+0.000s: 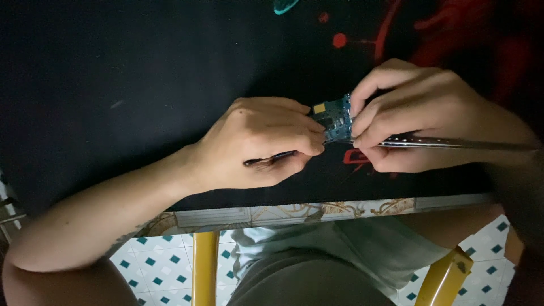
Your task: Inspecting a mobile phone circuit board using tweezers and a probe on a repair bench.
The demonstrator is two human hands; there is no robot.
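**Both hands pinching a small blue circuit board, tool in each**

Left hand (263, 141): forearm comes in from lower left, crosses the near edge of the surface (113, 85), wrist roughly level. Hand lies knuckles-up, fingers curled shut, fingertips clamped on the left edge of the circuit board (335, 120). A thin dark tool (269, 160) is tucked under the same fingers, running back toward the palm; its tip end is hidden, can't tell what kind it is.

Board sits between the two hands, held off or just over the mat – contact with the surface not readable. Tilted, face toward the camera.

Right hand (416, 116): comes in from the right, fingers folded over, thumb and fingertips gripping the board's right edge. Same hand also closes on metal tweezers (453, 143), which run out rightward along the forearm line, tips at the board's lower right corner.

Room: dark mat left of the left hand is open, wide free stretch. Beyond the hands, mat continues with red markings (396, 34) past the right hand. Near edge of the surface is just below both hands, patterned trim (294, 212) along it. Below that edge: person's lap, yellow chair legs (205, 266), white tiled floor with teal diamonds (158, 266).

Board look: small, rectangular, blue, dense fine components, one yellowish square patch (319, 107) near its upper left corner. Lower part covered by fingertips.
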